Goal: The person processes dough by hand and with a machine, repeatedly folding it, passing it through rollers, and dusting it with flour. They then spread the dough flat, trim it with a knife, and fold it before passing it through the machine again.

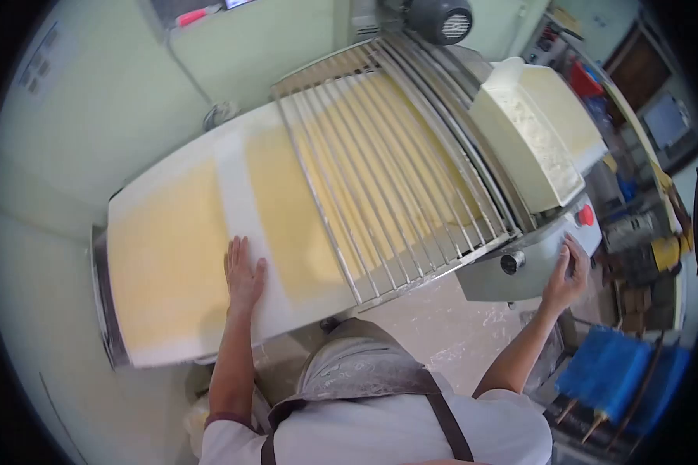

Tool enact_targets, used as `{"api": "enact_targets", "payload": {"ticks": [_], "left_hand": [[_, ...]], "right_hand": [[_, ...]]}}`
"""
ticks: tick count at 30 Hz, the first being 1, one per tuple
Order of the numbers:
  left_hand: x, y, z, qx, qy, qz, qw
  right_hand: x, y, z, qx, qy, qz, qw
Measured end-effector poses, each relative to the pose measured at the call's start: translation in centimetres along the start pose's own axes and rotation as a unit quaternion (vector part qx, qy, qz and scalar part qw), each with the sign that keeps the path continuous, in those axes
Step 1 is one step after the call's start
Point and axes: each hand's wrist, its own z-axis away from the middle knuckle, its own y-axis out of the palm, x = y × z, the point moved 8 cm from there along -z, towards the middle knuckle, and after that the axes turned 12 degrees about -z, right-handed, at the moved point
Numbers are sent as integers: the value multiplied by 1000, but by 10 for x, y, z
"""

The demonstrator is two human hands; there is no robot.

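Flat and open, my left hand [244, 275] is over the white belt [236, 186] of a sheeting machine, in the strip between two yellow dough sheets. One dough sheet [167, 263] covers the belt's left end; the other sheet [287, 201] runs right under the metal bar guard [388, 186]. My right hand [570, 275] is beside the machine's grey control panel [488, 271], near the red button [585, 215] and right of the black knob [512, 263]. Its fingers are slightly curled and apart, with nothing seen in them. Whether it touches the panel is unclear.
A white tray of flour [531, 143] sits on top of the machine, with a motor [442, 19] behind. Blue-covered items [605, 368] stand at the lower right. A pale wall [62, 170] borders the machine's left and back.
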Motion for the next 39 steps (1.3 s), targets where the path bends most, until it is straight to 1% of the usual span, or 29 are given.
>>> {"api": "enact_targets", "payload": {"ticks": [1,2,4,5,6,8,10,13,14,15,16,17,18,19,20,22,24,25,26,27,28,29,31,33,35,36,37,38,39], "left_hand": [[-10,9,-25,19,26,-53,998],[-10,23,-50,42,38,-49,997],[-17,31,-94,33,70,-40,996],[-26,36,-115,31,91,-35,995],[-27,42,-133,28,88,-19,996],[-29,50,-166,13,102,28,994],[-24,48,-184,-5,111,29,993],[31,68,-210,-60,63,227,970],[56,70,-213,-35,18,367,929],[80,72,-213,-8,-29,497,867],[100,77,-209,51,-68,595,799],[119,81,-203,100,-121,679,717],[130,82,-194,178,-164,730,639],[135,84,-187,253,-204,770,549],[142,85,-193,278,-186,745,578],[161,95,-195,328,-163,687,628],[175,68,-198,298,-121,624,712],[181,46,-202,281,-104,587,752],[182,11,-203,239,-84,561,788],[182,-25,-203,197,-69,530,822],[185,-48,-206,203,-53,511,834],[185,-67,-209,210,-36,494,843],[176,-111,-212,195,-45,425,883],[163,-145,-227,163,-3,289,944],[119,-168,-250,166,94,302,934],[99,-178,-273,155,112,189,963],[74,-183,-298,147,131,123,973],[33,-189,-316,161,156,58,973],[6,-186,-357,89,266,-2,960]], "right_hand": [[0,-1,0,-10,1,17,1000],[-2,-1,1,-9,-6,58,998],[1,-3,7,-68,27,76,994],[16,1,7,-61,26,117,991],[34,8,14,-42,18,181,982],[73,31,37,-50,-8,146,988],[106,63,66,-32,36,72,996],[161,113,114,8,40,26,999],[178,130,130,24,53,7,998],[194,148,147,38,61,-7,997],[209,167,164,53,67,-22,996],[223,192,185,82,93,-64,990],[238,219,206,111,117,-107,981],[255,254,232,173,128,-136,967],[273,289,255,236,139,-166,947],[319,353,290,377,103,-114,914],[348,394,318,402,27,-64,913],[357,405,333,415,-12,-45,908],[363,409,342,414,-41,-39,908],[366,413,348,416,-71,-37,906],[369,414,354,420,-101,-37,901],[368,412,357,439,-77,-71,892],[360,403,343,467,-33,-126,875],[353,404,332,543,7,-151,826],[344,402,308,618,66,-181,762],[334,393,279,560,56,-225,795],[318,380,250,502,49,-267,821],[298,367,216,472,104,-295,825],[274,354,183,442,161,-317,824]]}}
